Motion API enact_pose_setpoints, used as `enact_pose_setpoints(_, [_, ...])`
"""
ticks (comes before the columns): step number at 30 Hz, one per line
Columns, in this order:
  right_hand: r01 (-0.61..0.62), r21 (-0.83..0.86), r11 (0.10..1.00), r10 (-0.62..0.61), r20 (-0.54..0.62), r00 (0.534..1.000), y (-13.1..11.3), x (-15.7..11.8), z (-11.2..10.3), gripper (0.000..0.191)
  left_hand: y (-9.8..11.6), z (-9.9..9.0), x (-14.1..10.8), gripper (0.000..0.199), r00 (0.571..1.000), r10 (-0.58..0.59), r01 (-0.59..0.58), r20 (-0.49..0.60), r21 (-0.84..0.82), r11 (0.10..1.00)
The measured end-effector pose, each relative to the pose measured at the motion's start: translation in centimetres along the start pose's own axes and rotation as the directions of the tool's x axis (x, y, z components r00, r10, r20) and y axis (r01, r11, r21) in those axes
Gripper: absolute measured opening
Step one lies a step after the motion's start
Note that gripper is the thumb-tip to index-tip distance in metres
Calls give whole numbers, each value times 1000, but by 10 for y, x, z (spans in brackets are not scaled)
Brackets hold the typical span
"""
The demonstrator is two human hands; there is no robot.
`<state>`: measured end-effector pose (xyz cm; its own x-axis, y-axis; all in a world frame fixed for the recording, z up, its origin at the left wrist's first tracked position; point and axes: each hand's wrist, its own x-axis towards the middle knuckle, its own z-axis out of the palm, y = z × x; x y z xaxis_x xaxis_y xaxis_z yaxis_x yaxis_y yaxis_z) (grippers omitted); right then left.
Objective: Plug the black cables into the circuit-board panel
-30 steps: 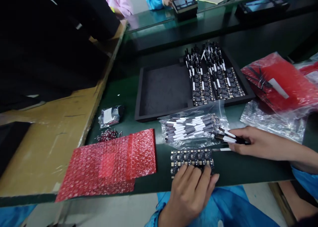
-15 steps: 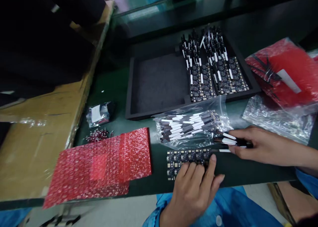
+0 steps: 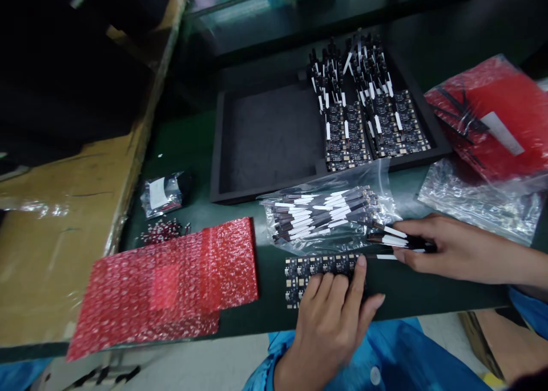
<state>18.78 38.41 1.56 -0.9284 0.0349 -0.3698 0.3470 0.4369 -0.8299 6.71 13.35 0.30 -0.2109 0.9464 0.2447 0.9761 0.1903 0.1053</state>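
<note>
My left hand (image 3: 331,319) lies over a panel of small black circuit boards (image 3: 317,263) at the table's front edge. Its index fingertip presses the panel's upper right corner, where a thin black strip with a white label (image 3: 385,257) joins on; the thumb stands apart. The hand hides much of the panel's lower part. Pinched in my right hand (image 3: 432,245) are several black flat cables with white labels (image 3: 391,240), pointing left. Just behind both hands, a clear plastic bag (image 3: 265,208) carries a pile of similar labelled cables (image 3: 308,217).
Farther back lies a black foam tray (image 3: 218,145), its right side filled with boards and cables (image 3: 349,134). Red bubble wrap (image 3: 171,288), a small silvery packet (image 3: 160,194) and tiny loose parts (image 3: 162,231) are at left. Red plastic bags (image 3: 500,123) sit at right.
The view has shifted slightly. My left index fingertip still presses the panel's corner, and my right hand keeps the cables in nearly the same place.
</note>
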Motion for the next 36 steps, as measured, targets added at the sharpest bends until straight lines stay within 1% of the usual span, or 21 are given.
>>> enact_pose_setpoints(2, [-2, 1, 1000, 2, 9, 1000, 0, 0, 0, 36, 0, 0, 0, 58, 1000, -7, 7, 3, 5, 1000])
enact_pose_setpoints(7, [-19, 30, 999, 16, 74, 997, 0, 1, -1, 37, 0, -3, 4, 57, 1000, -9, 9, 7, 17, 1000])
enact_pose_setpoints(11, [-29, 37, 999, 26, 72, 997, -2, 3, -2, 39, -1, -6, 9, 52, 1000, 4, -4, 2, 25, 1000])
enact_pose_setpoints(15, [-64, 66, 996, 57, 103, 993, -8, 4, -8, 43, -4, -5, 11, 50, 1000, 15, -15, 16, 8, 1000])
enact_pose_setpoints(20, [-130, 114, 985, 115, 128, 985, -10, 3, -15, 41, -6, -3, 8, 48, 1000, -4, 4, 12, -19, 1000])
enact_pose_setpoints(24, [-190, 187, 964, 173, 102, 980, -8, 0, -17, 45, -3, -2, 5, 53, 1000, -3, 3, -5, -4, 1000])
enact_pose_setpoints(26, [-219, 226, 949, 206, 80, 975, -6, -2, -18, 44, -2, -2, 4, 52, 1000, -10, 10, -11, -7, 1000])
enact_pose_setpoints(29, [-238, 251, 938, 241, 16, 970, -4, -5, -20, 40, -2, -1, 4, 46, 999, -24, 24, -21, -18, 1000])
enact_pose_setpoints(31, [-221, 241, 945, 246, -77, 966, -4, -7, -23, 40, -2, -1, 4, 48, 999, -24, 24, -21, -21, 999])
enact_pose_setpoints(33, [-172, 214, 962, 217, -211, 953, -5, -11, -28, 42, -3, -1, 4, 51, 1000, -18, 18, -24, -17, 1000])
enact_pose_setpoints(34, [-138, 189, 972, 190, -293, 937, -7, -13, -31, 43, -3, 0, 4, 51, 1000, -16, 15, -24, -14, 1000])
enact_pose_setpoints(36, [-75, 117, 990, 121, -463, 878, -13, -18, -36, 42, -3, 0, 3, 50, 1000, -16, 16, -27, -12, 1000])
